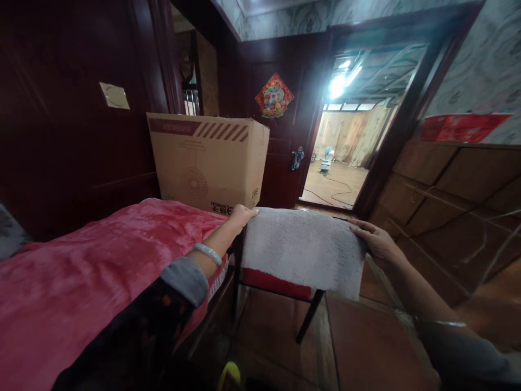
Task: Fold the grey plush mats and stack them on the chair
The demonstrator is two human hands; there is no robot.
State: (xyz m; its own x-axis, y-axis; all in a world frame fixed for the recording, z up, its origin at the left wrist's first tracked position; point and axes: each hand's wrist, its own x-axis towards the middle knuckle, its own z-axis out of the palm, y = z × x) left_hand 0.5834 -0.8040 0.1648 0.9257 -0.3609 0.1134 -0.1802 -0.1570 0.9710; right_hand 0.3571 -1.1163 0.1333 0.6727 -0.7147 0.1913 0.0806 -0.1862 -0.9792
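Observation:
A pale grey-white towel [303, 244] hangs spread over the back of a chair with a red seat [277, 283] and dark legs. At its upper left corner, my left hand [241, 217] pinches the top edge. My right hand [376, 239] grips the opposite upper corner between thumb and fingers. The towel's lower edge hangs loose and slants down to the right. Most of the chair back is hidden behind the cloth.
A pink blanket [114, 255] covers a bed on the left. Behind it stands a large cardboard box [199, 157]. Several cartons [423, 163] are stacked at right, with a red box [464, 127] on top. An open doorway shows a fan [326, 159] and floor cables.

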